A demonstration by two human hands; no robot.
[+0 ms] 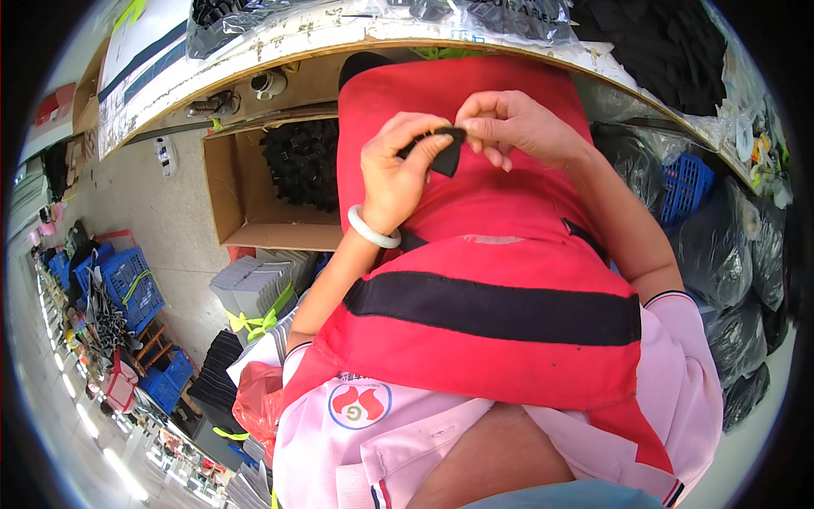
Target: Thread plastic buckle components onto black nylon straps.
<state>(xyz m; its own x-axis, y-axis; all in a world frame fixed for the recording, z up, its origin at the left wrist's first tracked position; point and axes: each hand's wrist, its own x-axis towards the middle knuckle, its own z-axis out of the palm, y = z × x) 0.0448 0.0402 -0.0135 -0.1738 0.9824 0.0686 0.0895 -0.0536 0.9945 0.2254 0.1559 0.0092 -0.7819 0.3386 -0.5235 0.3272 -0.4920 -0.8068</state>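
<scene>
A small black piece of what looks like fabric [446,156] is held over my lap, above a red apron [483,204]. My left hand [397,165], with a pale bangle on its wrist, pinches the piece between thumb and fingers. From the right, my right hand [517,127] meets the piece's upper right corner with thumb and forefinger pressed together; its other fingers curl loosely below. What lies exactly between those fingertips is too small to make out. Part of the piece is hidden behind the left fingers.
A worn white tabletop [339,27] curves across the front, with a plastic bag of dark pieces [225,25] on it. Left of my lap, an open cardboard box [229,182] contains many black pieces. Grey stacks [254,284] stand nearer. Dark plastic bags [712,259] and a blue basket [685,187] crowd the right.
</scene>
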